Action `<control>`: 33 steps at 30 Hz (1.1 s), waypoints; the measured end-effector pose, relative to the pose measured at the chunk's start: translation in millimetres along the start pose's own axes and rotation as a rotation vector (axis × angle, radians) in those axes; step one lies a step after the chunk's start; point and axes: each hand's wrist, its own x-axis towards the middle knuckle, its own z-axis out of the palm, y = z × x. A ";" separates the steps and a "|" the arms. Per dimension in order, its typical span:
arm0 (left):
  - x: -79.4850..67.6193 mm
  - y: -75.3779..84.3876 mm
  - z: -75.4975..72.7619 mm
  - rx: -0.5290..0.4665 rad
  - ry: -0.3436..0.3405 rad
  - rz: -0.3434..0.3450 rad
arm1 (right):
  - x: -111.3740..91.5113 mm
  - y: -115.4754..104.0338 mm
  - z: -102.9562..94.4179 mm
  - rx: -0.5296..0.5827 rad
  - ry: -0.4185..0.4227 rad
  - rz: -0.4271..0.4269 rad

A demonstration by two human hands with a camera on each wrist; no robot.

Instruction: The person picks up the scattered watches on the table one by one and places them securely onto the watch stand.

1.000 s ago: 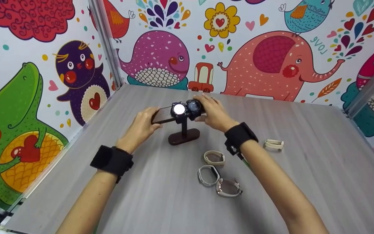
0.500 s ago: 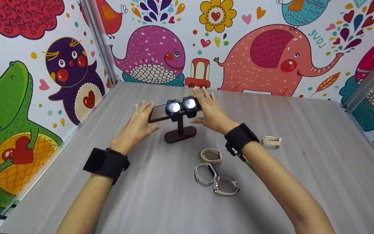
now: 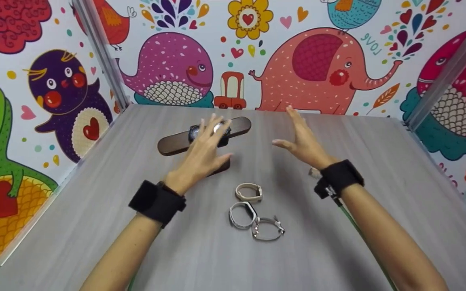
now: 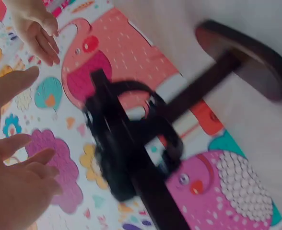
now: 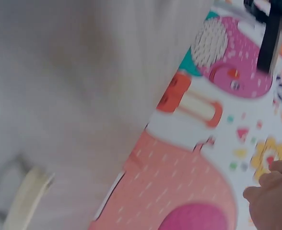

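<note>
A dark brown T-shaped watch stand (image 3: 173, 144) stands towards the back left, its bar carrying two black watches (image 3: 222, 129) side by side. My left hand (image 3: 200, 157) overlaps the stand in the head view, fingers spread, covering part of the watches and most of the base. In the left wrist view the bar and the stand's base (image 4: 268, 72) show apart from the fingers, with nothing held. To the right of the stand, my right hand (image 3: 308, 143) hovers above the table with fingers extended and thumb apart, holding nothing.
Near the middle of the table (image 3: 176, 250) lie a beige-banded watch (image 3: 242, 198), a white smart band (image 3: 233, 222) and a pale-strapped watch (image 3: 268, 239). Another cream watch (image 5: 25, 199) lies beneath the right wrist. Printed cartoon walls (image 3: 289, 72) enclose the back and sides.
Both hands have come off the bar's ends. The right hand has moved right, away from the stand; the left has shifted right in front of it. Both black watches stay on the bar.
</note>
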 end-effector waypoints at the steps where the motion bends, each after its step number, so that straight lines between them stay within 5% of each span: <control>1: 3.4 5.6 5.6 0.001 -0.012 0.017 | -5.3 6.5 -6.8 0.010 -0.004 0.028; 14: 25.2 59.3 80.5 -0.039 -0.249 0.091 | -69.6 78.0 -86.1 -0.076 -0.052 0.335; 26: 70.0 108.0 149.8 -0.032 -0.444 0.095 | -92.0 90.7 -80.7 -0.109 -0.092 0.379; 33: 80.0 112.5 180.4 -0.007 -0.507 0.041 | -93.3 100.5 -67.7 -0.148 -0.177 0.368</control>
